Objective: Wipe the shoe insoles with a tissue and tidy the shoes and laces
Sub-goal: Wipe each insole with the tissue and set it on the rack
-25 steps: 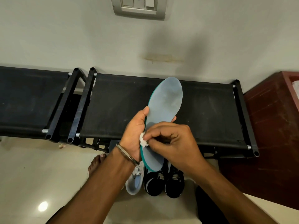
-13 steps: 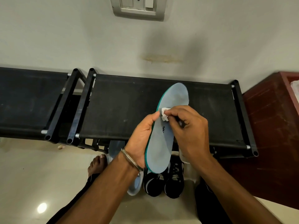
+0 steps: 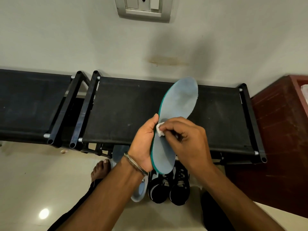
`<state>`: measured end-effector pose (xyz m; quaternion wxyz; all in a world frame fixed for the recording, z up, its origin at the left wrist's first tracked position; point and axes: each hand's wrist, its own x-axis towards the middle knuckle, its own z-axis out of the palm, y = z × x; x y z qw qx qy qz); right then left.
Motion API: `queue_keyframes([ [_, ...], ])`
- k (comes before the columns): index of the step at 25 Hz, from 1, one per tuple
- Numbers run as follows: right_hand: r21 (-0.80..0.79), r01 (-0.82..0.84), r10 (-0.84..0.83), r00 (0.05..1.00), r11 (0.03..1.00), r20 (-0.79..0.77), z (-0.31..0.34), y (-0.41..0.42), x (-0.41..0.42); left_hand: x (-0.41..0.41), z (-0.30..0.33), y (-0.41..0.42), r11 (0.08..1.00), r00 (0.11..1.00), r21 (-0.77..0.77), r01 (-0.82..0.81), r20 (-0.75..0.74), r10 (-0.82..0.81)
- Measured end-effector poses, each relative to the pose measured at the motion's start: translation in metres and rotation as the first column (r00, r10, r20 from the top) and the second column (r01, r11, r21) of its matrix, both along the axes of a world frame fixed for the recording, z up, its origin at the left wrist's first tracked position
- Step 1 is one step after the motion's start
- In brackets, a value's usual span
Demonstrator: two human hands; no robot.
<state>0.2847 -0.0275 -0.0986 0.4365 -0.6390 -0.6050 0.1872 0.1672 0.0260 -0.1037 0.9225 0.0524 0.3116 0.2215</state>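
the left hand, a thin metal bangle at its wrist, is curled around the left edge of the long pale blue-grey foam insole with a teal rim, thumb up along the rim, holding it tilted above the rack. the right hand pinches a small crumpled white tissue in bent fingertips and presses it against the insole's middle, just beside the left thumb.

one insole in hand, one tissue. below the hands on the pale tiled floor are a light blue-grey shoe, partly hidden by the left forearm, and two black sneakers with white trim side by side. a bare foot shows to their left.

two black fabric-topped shoe racks stand side by side against the wall, a dark red wooden cabinet at right, a grey switch plate above.
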Motion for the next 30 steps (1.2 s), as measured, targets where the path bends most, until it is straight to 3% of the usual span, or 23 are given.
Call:
queue_keyframes([
  [2,-0.026,0.054,-0.054,0.999,0.998,0.000,-0.002,0.002,0.004,0.002,0.001,-0.001,1.000,0.999,0.017,-0.010,-0.032,0.011],
  [7,-0.109,-0.243,0.222,0.959,0.964,-0.175,0.013,-0.011,-0.022,-0.012,0.001,0.016,0.996,0.995,-0.017,-0.088,-0.048,0.087],
  [10,-0.074,-0.009,0.014,0.997,0.997,0.069,0.001,-0.001,-0.005,-0.004,0.001,0.009,0.999,0.997,0.033,-0.037,-0.065,0.039],
  [12,-0.052,0.086,-0.079,0.988,0.995,0.135,-0.003,0.002,-0.001,-0.002,0.001,0.006,0.998,0.996,0.039,-0.044,-0.081,0.047],
  [14,-0.129,-0.006,0.009,1.000,0.992,0.017,0.004,-0.003,-0.013,-0.004,0.002,0.011,0.998,0.997,-0.001,-0.058,-0.059,0.058],
  [17,-0.221,-0.243,0.164,0.932,0.945,-0.323,0.016,-0.009,-0.018,-0.011,0.000,0.019,0.995,0.994,-0.016,-0.093,-0.062,0.092],
  [18,-0.220,-0.233,0.160,0.939,0.947,-0.305,0.013,-0.009,-0.014,-0.013,-0.001,0.019,0.995,0.993,-0.009,-0.099,-0.063,0.098],
  [21,-0.145,-0.032,0.027,0.999,0.989,-0.037,0.004,-0.005,-0.009,-0.015,-0.004,0.023,0.993,0.989,0.014,-0.119,-0.081,0.120],
  [26,-0.119,-0.148,0.123,0.972,0.982,-0.200,0.011,-0.014,-0.023,-0.014,-0.003,0.022,0.988,0.987,-0.017,-0.155,-0.043,0.154],
  [30,-0.129,-0.059,0.041,0.989,0.990,-0.139,0.006,-0.008,-0.016,-0.015,-0.002,0.023,0.990,0.989,-0.003,-0.141,-0.045,0.140],
])
